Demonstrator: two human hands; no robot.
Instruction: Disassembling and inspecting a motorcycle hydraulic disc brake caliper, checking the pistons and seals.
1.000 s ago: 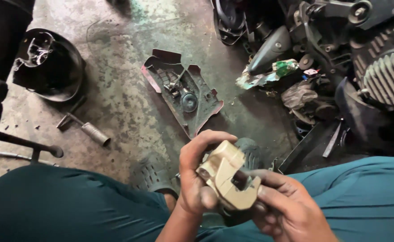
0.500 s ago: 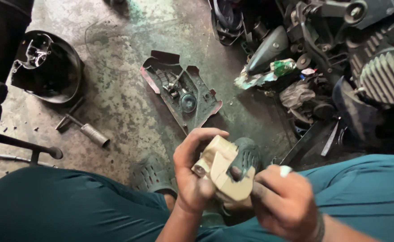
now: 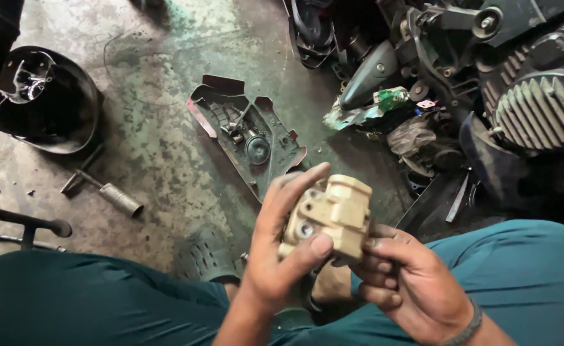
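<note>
1. 2 hands are holding 1 tan metal part (image 3: 330, 214) above the person's lap.
2. The left hand (image 3: 275, 256) is curling around the part's left side, with its thumb (image 3: 307, 251) pressing on the front and its fingers going up behind.
3. The right hand (image 3: 404, 282) is gripping the part's right bottom side, with its fingers bending tight together.
4. 1 dark plastic cover (image 3: 250, 138) is lying on the floor (image 3: 160, 77), holding small bits.
5. 1 black round shell (image 3: 45, 99) is sitting far left.
6. 1 engine (image 3: 538, 112) is standing at the right.
</note>
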